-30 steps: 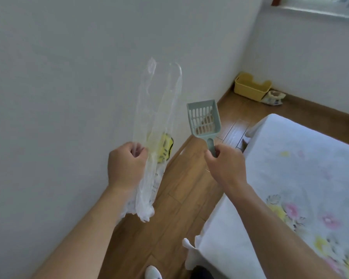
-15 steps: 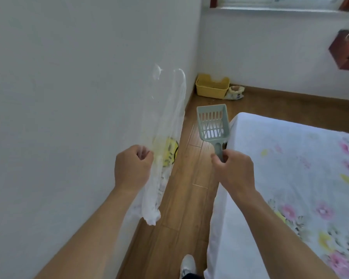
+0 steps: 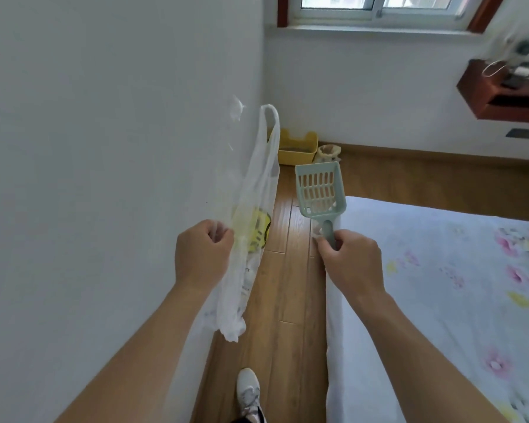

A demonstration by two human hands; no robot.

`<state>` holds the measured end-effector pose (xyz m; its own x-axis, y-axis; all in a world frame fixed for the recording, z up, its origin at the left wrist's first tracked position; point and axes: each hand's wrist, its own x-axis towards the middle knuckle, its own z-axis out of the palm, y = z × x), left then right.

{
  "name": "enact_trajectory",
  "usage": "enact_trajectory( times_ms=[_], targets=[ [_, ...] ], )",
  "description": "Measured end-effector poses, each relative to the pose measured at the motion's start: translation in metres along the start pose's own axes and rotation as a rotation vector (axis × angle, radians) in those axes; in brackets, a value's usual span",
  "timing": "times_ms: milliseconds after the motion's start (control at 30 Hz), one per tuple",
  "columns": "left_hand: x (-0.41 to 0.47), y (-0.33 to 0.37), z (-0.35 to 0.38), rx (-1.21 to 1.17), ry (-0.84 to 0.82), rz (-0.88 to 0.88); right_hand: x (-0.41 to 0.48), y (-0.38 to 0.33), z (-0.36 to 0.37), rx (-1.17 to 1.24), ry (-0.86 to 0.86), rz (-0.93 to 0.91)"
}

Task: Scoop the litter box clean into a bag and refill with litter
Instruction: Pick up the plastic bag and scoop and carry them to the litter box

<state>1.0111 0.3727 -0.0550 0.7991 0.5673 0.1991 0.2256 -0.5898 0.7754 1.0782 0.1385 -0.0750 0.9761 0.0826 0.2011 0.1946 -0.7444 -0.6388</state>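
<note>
Looking down from the head camera, we see first one white shoe (image 3: 248, 392) on the wooden floor (image 3: 284, 288), in the narrow passage between the white wall (image 3: 104, 148) on the left side and the bed (image 3: 440, 285) on the right side. The bed has a pale cover with pink and yellow flowers, and its edge hangs down to the floor. Both bare forearms reach forward over this passage. The left hand (image 3: 203, 251) is made into a fist, its fingers (image 3: 219, 236) curled round the middle of a thin, half-transparent plastic bag (image 3: 257, 190). The lower end of the bag hangs under the fist in a crumpled bunch, and its handle loops rise above the fist, close to the wall; a yellow and black print shows on the bag just beside the hand. The right hand (image 3: 350, 261) grips the handle of the pale green scoop (image 3: 320, 206), with the fingers wrapped round the handle. The slotted head of the scoop points up and away from us, and we see nothing lying in it. The two hands are apart and at almost the same height. Farther away, the yellow litter box (image 3: 297, 148) stands on the floor in the corner under the window (image 3: 379, 7), against the left wall, and the bag loop hides its left part. Just beside it on the right lies a small sack (image 3: 327, 152) with an open top. On the far right wall hangs a dark red shelf (image 3: 501, 96), and the things on it are too blurred to tell.
</note>
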Motion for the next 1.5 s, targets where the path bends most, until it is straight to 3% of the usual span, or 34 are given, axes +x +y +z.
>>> enact_trajectory(
  times_ms=[433, 833, 1500],
  targets=[
    [0.238, 0.024, 0.125, -0.010, -0.144, 0.092, 0.215, 0.006, 0.054, -0.009, 0.050, 0.134],
    [0.472, 0.081, 0.283, -0.015, -0.128, 0.015, 0.509, 0.073, 0.089, 0.029, -0.016, 0.128],
    [0.864, 0.126, 0.505, -0.073, -0.170, 0.010, 0.942, 0.115, 0.183, -0.058, -0.057, 0.121]
  ],
)
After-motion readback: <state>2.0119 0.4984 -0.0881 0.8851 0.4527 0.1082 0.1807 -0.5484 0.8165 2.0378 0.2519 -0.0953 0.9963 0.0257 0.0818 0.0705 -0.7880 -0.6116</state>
